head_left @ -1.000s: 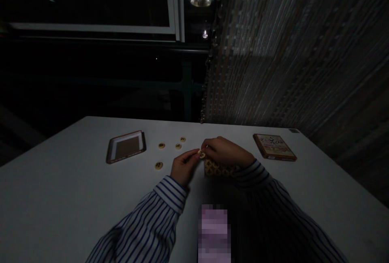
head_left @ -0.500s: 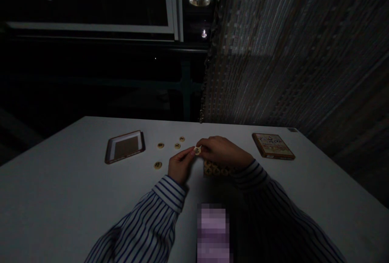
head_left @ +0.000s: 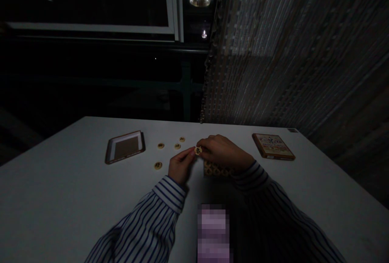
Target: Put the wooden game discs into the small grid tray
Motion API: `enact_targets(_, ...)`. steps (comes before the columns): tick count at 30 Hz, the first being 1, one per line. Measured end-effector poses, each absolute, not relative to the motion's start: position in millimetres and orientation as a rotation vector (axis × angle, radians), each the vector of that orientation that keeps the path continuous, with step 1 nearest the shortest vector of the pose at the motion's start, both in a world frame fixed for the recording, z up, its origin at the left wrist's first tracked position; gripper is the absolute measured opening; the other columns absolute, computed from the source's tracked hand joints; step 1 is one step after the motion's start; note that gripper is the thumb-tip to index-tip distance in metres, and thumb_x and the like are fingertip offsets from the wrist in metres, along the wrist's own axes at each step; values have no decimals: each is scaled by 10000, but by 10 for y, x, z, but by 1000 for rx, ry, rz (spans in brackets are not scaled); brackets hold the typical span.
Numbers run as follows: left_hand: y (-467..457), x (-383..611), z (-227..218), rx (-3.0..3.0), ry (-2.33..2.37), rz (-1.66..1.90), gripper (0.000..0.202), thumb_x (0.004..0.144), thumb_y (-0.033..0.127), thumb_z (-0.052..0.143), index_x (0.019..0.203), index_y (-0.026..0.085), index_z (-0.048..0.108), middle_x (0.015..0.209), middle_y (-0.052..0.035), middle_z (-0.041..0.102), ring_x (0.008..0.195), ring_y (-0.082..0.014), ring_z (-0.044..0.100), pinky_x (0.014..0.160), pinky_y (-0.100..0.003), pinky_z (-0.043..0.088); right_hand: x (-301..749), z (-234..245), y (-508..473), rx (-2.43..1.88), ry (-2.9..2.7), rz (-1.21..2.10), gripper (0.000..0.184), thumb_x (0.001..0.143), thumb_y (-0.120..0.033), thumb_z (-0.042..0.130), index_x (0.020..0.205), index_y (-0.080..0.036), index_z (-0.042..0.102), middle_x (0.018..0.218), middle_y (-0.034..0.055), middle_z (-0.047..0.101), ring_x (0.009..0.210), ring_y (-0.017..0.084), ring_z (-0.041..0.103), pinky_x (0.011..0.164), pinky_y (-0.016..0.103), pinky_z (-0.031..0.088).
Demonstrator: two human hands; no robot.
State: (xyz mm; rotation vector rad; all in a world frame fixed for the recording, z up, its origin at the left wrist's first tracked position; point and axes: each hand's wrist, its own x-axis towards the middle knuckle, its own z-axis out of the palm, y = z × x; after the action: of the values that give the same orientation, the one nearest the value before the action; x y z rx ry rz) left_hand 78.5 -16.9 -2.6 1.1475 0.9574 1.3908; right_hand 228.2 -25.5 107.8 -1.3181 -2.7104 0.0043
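A small round pale disc [head_left: 197,150] with a dark mark is pinched between the fingertips of my left hand [head_left: 180,166] and my right hand [head_left: 223,151], a little above the white table [head_left: 60,198]. Under my right hand lies a patterned wooden board [head_left: 214,169], mostly hidden by it. Several more pale discs lie to the left: one at the front [head_left: 157,165], two in the middle [head_left: 161,146] [head_left: 177,146], one further back [head_left: 181,139]. Both arms wear striped sleeves.
An open box tray [head_left: 124,146] with a brown inside lies at the left of the table. A flat box lid [head_left: 272,146] with a printed picture lies at the right. A woven blind hangs behind the table; a dark window is at the back left.
The pinched disc has risen a little and shifted slightly left, off the board. Both hands moved with it. The discs on the table stayed put.
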Motion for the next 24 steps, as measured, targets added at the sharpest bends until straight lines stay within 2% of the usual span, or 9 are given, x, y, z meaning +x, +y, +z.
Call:
enact_targets(5,-169,788,-38,1149,927,1383,353,655,365,647,934,148,661,977,-88,665,951,-202,582,897,-343,417,2291,1077,-253,-1316,-2715,20,321,859,-378,374,1031,-189,568,903,78,631,837,184,545,718,272,326)
enact_targets(13,-189,812,-13,1085,967,1350,417,638,379,658,968,125,640,876,-102,682,796,-173,618,780,-315,469,2393,1107,-209,-1477,-2676,3,294,813,-375,438,980,-194,598,863,63,649,806,185,568,671,258,330)
enact_targets(24,-214,868,0,1323,1161,1352,252,631,340,626,800,161,680,779,-61,691,755,-174,615,740,-297,476,2544,994,-89,-1518,-2701,-23,309,798,-338,454,1016,-192,617,967,80,645,924,201,553,768,263,344)
